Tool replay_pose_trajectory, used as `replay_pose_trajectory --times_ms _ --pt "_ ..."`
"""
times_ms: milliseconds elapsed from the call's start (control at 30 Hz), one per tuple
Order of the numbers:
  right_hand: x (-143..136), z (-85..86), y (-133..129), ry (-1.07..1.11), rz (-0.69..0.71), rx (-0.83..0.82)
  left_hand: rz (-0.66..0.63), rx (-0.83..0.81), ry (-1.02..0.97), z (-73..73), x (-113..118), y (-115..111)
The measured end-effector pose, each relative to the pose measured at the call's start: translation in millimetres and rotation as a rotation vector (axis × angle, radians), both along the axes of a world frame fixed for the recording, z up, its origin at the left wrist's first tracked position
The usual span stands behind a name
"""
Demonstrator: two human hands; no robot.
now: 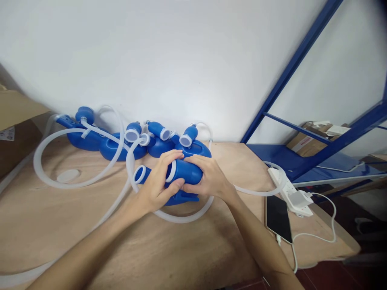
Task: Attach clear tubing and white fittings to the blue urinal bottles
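The left hand [161, 179] and right hand [211, 175] grasp a blue cylindrical part [190, 172] between them, blue bottles [122, 152] beyond them on the counter [57, 217].

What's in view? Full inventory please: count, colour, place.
Wall: 1, white, back
Table: 1, wood-toned, foreground
Cylinder: 1, blue, white rim, held centre
Lower bottle: 1, blue, below cylinder, partly hidden
Bottles: at least four, blue, along wall
Cups: at least three, blue, white-rimmed, among bottles
Tubes: several, whitish, across table
Disc: 1, whitish, table left
Box: 1, brown, far left
Strip: 1, white, table right
Charger: 1, white, on strip
Phone: 1, black screen, beside strip
Shelf: 1, blue, right
Carton: 1, brown, on shelf
Left hand: 1, bare, cylinder's rim end
Right hand: 1, bare, other end
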State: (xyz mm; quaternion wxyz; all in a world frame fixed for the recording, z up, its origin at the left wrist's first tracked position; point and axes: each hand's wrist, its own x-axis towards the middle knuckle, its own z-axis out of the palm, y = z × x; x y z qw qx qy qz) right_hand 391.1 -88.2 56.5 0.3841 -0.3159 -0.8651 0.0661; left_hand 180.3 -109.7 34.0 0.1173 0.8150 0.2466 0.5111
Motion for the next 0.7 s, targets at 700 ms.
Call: replay_pose_trajectory --times_ms 700 --pt "5 -34.5 44 -0.19 0.061 -0.526 0.201 0.234 0.451 54.2 -56 -8"
